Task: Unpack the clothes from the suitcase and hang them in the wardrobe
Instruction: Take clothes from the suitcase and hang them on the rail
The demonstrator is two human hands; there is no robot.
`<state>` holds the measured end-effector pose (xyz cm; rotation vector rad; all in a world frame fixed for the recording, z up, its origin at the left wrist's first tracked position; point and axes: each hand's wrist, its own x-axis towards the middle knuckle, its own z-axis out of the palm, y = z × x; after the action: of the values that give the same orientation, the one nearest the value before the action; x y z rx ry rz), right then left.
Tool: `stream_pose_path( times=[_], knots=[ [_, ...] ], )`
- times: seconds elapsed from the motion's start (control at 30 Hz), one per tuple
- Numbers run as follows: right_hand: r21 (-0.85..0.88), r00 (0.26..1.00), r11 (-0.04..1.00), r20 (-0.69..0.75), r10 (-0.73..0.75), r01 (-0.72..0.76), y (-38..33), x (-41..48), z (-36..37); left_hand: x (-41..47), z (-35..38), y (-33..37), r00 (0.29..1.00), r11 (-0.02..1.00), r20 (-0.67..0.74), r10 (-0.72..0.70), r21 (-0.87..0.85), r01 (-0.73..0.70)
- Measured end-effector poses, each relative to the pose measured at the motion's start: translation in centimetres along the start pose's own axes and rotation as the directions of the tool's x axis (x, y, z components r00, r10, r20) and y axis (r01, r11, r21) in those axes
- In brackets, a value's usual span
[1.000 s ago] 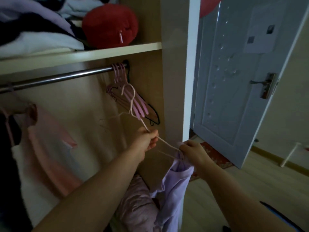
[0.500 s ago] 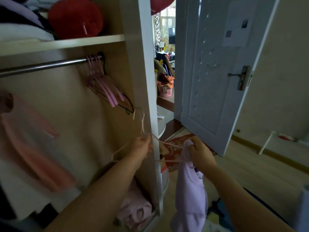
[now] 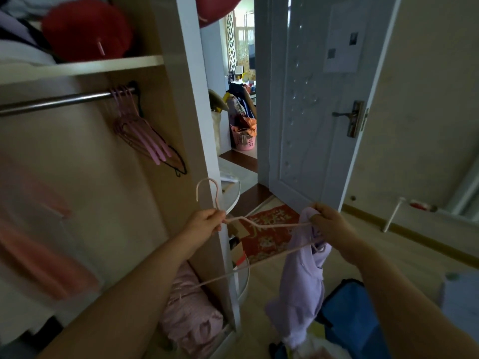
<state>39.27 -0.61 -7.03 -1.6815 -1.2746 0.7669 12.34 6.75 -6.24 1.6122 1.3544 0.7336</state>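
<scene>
My left hand (image 3: pixel 207 222) pinches a thin pink hanger (image 3: pixel 269 225) just below its hook, in front of the wardrobe's side panel. My right hand (image 3: pixel 329 224) grips the top of a lilac garment (image 3: pixel 303 294) together with the hanger's right end. The garment hangs down limp over a blue suitcase (image 3: pixel 352 317) on the floor. The wardrobe rail (image 3: pixel 57 102) runs across the upper left, with several empty pink hangers (image 3: pixel 140 133) bunched at its right end. A pink garment (image 3: pixel 39 244) hangs blurred at the left.
A red cushion (image 3: pixel 85 29) and folded laundry lie on the shelf (image 3: pixel 103 64) above the rail. A pink bundle (image 3: pixel 191 312) lies on the wardrobe floor. The white room door (image 3: pixel 311 99) stands open to the right, with a red mat (image 3: pixel 269 231) at its foot.
Both hands have drawn the hanger and lilac garment out of the wardrobe, to the right of its side panel. My view has swung right, revealing the doorway and the blue suitcase.
</scene>
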Motion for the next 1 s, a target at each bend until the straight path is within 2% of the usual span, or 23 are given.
stream_pose_path(
  times=[0.1, 0.2, 0.33, 0.47, 0.6, 0.67, 0.8, 0.93, 1.0],
  knots=[
    [-0.081, 0.982, 0.996, -0.187, 0.015, -0.03, 0.7, 0.5, -0.9, -0.3, 1.0, 1.6, 0.997, 0.999, -0.056, 0.044, -0.02, -0.045],
    [-0.241, 0.922, 0.969, -0.384, -0.04, -0.059, 2.0, 0.6, -1.6, -0.7, 1.8, 3.5, 0.986, 0.991, -0.1, 0.135, 0.022, -0.134],
    [-0.314, 0.881, 0.941, -0.472, -0.04, -0.125, 3.1, 0.4, -1.8, -1.2, 2.7, 5.3, 0.967, 0.976, -0.133, 0.219, 0.043, -0.215],
    [-0.289, 0.856, 0.941, -0.516, 0.002, -0.177, 1.9, -0.1, -1.7, -2.0, 5.1, 6.0, 0.969, 0.972, -0.071, 0.234, 0.016, -0.234],
    [-0.292, 0.882, 0.95, -0.47, -0.039, -0.114, -0.6, -1.3, -1.0, -2.9, 8.5, 5.5, 0.966, 0.969, -0.075, 0.247, 0.04, -0.245],
    [-0.338, 0.899, 0.941, -0.415, -0.139, -0.01, -2.3, -2.3, -0.1, -3.4, 9.9, 5.4, 0.958, 0.964, -0.109, 0.265, -0.007, -0.267],
    [-0.364, 0.883, 0.906, -0.322, -0.341, 0.217, -3.8, -4.4, 0.7, -3.8, 11.1, 4.6, 0.953, 0.949, -0.168, 0.251, -0.15, -0.276],
    [-0.377, 0.941, 0.889, -0.108, -0.321, 0.26, -3.0, -4.7, -0.2, -4.5, 11.3, 4.2, 0.976, 0.926, -0.066, 0.207, -0.308, -0.217],
    [-0.463, 0.939, 0.845, -0.069, -0.337, 0.269, -2.9, -4.9, -0.9, -5.0, 11.5, 4.4, 0.98, 0.914, -0.02, 0.2, -0.357, -0.194]
  ],
)
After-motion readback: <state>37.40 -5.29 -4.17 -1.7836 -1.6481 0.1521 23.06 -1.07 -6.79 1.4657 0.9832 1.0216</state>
